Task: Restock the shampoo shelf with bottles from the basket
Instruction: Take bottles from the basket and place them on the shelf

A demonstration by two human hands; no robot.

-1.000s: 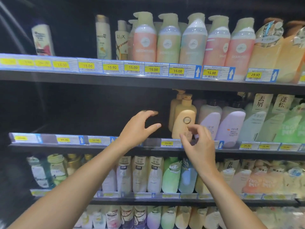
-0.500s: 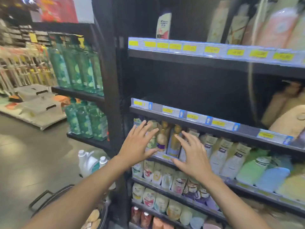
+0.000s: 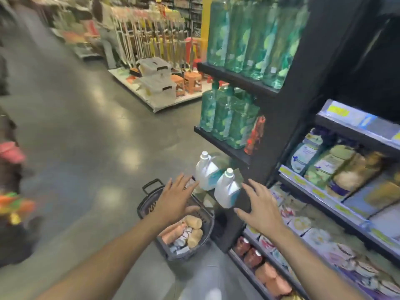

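Observation:
A dark plastic basket [image 3: 149, 204] stands on the floor at the foot of the shelf unit, with several peach and beige pump bottles [image 3: 186, 231] lying inside. My left hand [image 3: 174, 197] hovers over the basket with fingers spread, holding nothing. My right hand [image 3: 258, 205] is stretched out with straight fingers to the right of the basket, near a white jug, also empty. The shampoo shelves [image 3: 337, 213] with yellow price tags run along the right.
Two white detergent jugs [image 3: 226, 189] stand on the lowest end shelf beyond my hands. Green bottles [image 3: 249, 33] fill the black end rack above. Across the grey aisle floor, a pallet holds bins and orange stools [image 3: 192, 80]. A person stands at the far left edge.
My view has swung left and down from the mid shelf to the floor basket. Both hands left the shelf and dropped, open, towards the basket.

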